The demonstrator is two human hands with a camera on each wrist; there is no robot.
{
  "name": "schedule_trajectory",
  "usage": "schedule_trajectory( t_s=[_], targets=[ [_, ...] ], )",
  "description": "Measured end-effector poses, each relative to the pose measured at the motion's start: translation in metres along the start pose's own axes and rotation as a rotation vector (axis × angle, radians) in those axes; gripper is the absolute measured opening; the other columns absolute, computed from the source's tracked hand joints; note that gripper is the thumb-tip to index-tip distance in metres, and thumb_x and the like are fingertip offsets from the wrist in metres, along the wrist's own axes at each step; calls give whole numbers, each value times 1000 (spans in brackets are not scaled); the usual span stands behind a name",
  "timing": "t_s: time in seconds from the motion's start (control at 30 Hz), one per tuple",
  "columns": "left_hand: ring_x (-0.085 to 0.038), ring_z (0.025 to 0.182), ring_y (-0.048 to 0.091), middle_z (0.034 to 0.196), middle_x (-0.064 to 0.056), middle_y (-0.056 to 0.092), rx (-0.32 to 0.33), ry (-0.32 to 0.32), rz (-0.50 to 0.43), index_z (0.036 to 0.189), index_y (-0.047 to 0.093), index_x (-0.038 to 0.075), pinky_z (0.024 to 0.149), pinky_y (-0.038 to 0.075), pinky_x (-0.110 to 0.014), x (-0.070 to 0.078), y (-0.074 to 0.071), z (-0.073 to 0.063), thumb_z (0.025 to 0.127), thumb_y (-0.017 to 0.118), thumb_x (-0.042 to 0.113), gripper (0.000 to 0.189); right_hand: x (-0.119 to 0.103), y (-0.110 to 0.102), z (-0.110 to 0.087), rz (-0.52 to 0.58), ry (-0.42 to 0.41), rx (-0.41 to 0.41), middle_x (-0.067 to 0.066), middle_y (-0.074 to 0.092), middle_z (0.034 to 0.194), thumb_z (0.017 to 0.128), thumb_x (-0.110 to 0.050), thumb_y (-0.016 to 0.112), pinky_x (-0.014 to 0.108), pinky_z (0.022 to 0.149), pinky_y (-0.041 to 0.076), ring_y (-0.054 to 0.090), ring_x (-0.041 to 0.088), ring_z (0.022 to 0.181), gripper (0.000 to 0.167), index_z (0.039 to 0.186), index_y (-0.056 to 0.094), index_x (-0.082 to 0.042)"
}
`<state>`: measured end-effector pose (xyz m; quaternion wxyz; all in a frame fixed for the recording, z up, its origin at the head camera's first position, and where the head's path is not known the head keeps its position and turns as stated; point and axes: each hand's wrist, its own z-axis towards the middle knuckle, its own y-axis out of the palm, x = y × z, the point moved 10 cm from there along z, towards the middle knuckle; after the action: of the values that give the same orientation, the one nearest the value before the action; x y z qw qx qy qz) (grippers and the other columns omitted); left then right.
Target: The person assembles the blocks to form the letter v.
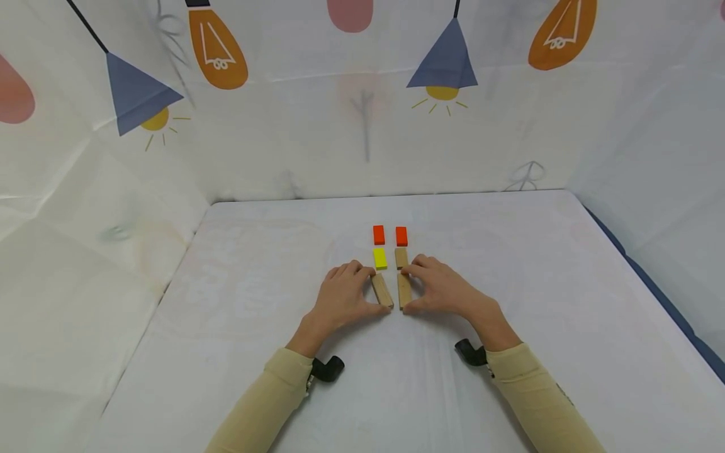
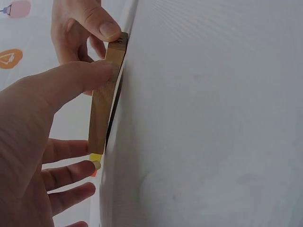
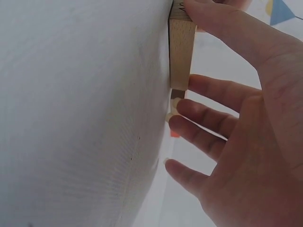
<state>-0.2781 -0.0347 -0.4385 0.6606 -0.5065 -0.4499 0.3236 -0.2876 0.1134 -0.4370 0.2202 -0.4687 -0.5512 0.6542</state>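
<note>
Thumb at the near end and index finger at the far end, my left hand [image 1: 343, 294] grips a long wooden block [image 1: 382, 290] that lies slanted on the table. Beside it, my right hand [image 1: 444, 288] holds a second long wooden block [image 1: 404, 293] by its two ends in the same way. This one lies nearly straight, with a narrow gap between the two. In the right wrist view, dark marks show on the near end of the right block [image 3: 181, 52]. Beyond them lie a yellow block [image 1: 380, 259] on the left and a shorter wooden block [image 1: 401, 257] on the right.
Two red blocks [image 1: 379, 235] lie side by side farthest from me. All the blocks form two columns on the white table [image 1: 272, 270]. A white curtain printed with lamps [image 1: 317, 138] hangs behind the table. Each wrist carries a black camera [image 1: 328, 369].
</note>
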Motion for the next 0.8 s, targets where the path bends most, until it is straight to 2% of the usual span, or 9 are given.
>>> schedule_trajectory(
  t_s=[0.8],
  targets=[
    [-19,112,56,113,1,57,-21,-14,-22,130,59,20,110,39,-45,-1,3,0,69,76,69,80,-1,0,-1,17,16,-9,4,57,123,71,-44,86,44,95,47,53,22,108,73,133,59,-17]
  ],
)
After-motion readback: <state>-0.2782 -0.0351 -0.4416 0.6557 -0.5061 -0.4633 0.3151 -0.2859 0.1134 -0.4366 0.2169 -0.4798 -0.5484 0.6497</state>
